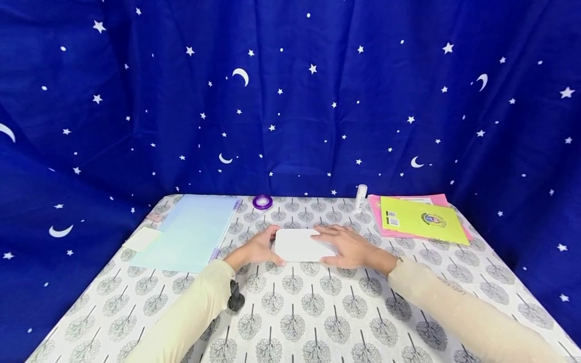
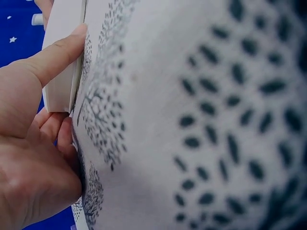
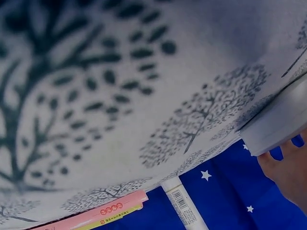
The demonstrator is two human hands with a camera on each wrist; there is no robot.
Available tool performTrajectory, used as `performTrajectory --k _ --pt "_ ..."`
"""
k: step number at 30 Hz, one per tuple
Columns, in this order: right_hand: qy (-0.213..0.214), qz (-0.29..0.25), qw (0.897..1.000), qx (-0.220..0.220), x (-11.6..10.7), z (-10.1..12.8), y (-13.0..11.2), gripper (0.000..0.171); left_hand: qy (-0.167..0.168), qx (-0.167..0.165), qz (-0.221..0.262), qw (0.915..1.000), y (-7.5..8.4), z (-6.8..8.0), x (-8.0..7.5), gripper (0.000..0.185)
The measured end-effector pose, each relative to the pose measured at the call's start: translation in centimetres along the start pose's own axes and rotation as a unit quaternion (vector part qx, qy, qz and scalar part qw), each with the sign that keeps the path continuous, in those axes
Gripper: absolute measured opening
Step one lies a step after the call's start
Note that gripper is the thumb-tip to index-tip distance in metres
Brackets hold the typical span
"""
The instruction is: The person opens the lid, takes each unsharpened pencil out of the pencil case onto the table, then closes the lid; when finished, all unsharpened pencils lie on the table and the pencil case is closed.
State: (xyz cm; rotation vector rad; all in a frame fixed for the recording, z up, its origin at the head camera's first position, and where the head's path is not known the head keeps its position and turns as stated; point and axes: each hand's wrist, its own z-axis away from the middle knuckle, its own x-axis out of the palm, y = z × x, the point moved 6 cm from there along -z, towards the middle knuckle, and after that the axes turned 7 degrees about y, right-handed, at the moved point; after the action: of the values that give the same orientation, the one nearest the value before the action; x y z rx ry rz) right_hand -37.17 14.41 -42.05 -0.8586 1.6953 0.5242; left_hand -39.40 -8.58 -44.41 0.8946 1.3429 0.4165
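1. Backdrop [image 1: 290,91]: a dark blue cloth printed with white stars and moons, hanging behind and beside the table.
2. Table [image 1: 317,312]: covered by a white cloth with a grey tree print.
3. Folder [image 1: 188,232]: pale blue, lying flat at about 10 o'clock from the table's middle, with a small pale yellow notepad [image 1: 142,238] touching its left edge.
4. Booklet [image 1: 422,220]: yellow-green, resting on pink paper [image 1: 376,212] at about 2 o'clock.
5. Box [image 1: 301,245]: a flat white box with rounded corners, lying on the cloth near the table's middle, between the two hands.
6. Left hand [image 1: 256,248]: at the box's 9 o'clock side; the thumb lies straight along the box's edge and the fingers are curled at its end, gripping it.
7. Right hand [image 1: 351,247]: at the box's 3 o'clock side; the fingers lie nearly straight across the top, pressing on it.
8. Glue stick [image 1: 360,195]: white, at 12 o'clock, just left of the pink paper.
9. Tape roll [image 1: 263,202]: purple, lying at 12 o'clock near the far edge.
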Motion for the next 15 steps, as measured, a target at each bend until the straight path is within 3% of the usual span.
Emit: performTrajectory --k 10,15 --pt "0.009 -0.006 1.000 -0.004 -0.1 -0.1 0.1 0.064 0.011 -0.007 -0.015 0.9998 0.0 0.2 -0.2 0.111" --pt "0.055 -0.062 0.997 0.002 -1.3 -0.8 0.3 0.052 0.011 -0.013 -0.025 0.9995 0.2 0.2 -0.2 0.115"
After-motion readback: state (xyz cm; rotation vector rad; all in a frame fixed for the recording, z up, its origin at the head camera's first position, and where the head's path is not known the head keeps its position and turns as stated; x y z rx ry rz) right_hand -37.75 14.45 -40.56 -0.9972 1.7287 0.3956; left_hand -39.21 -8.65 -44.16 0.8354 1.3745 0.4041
